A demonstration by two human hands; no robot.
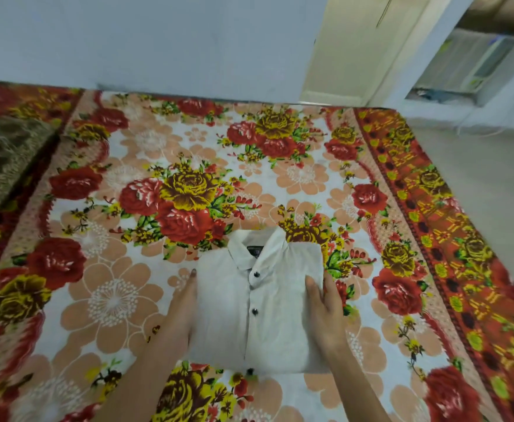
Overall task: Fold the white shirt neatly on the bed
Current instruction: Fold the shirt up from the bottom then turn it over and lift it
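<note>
Folded white shirt (258,303) on floral bedsheet (133,293), left hand (182,306) and right hand (325,312) flat-open at its sides, brown blanket (2,159) well apart.

Folded white shirt (258,303) lies collar-up on floral bed (121,300); left hand (182,309) and right hand (325,315) flank its sides, flat.

Both forearms reach fwd, roughly parallel. L hand (182,303) flat, edge-on, fingers straight. R hand (325,312) palm down, thumb apart from its 4 fingers.
</note>
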